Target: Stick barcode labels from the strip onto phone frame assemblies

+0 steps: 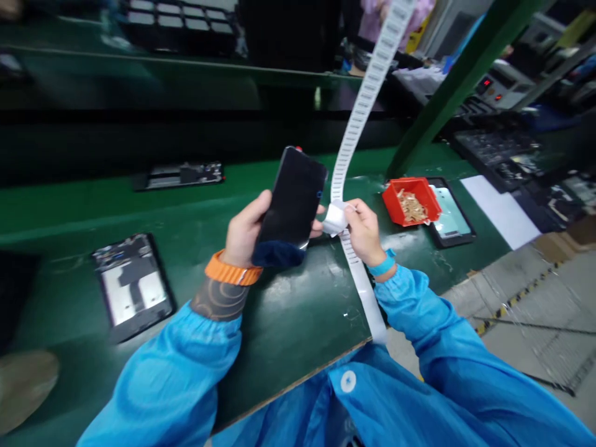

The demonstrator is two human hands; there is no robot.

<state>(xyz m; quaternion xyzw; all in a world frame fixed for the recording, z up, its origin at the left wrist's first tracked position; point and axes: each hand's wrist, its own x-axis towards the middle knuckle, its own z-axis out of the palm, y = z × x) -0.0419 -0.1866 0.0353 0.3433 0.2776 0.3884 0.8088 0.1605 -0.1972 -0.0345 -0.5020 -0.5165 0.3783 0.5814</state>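
Observation:
My left hand (244, 230) grips a dark phone (293, 198) upright above the green workbench (279, 310), with a dark blue cloth tucked under the phone's lower end. My right hand (363, 233) is closed in a pinch on a long white strip of labels (367, 93), at a folded white bit just right of the phone. The strip hangs from above, passes through my right fingers and trails over the bench's front edge. An orange band sits on my left wrist, a blue one on my right.
An open phone chassis (133, 285) lies at the left, another (181, 175) farther back. A red bin of small parts (412, 200) stands to the right beside a phone frame (451, 214) and a white sheet (500, 211). A green post (447, 87) rises behind.

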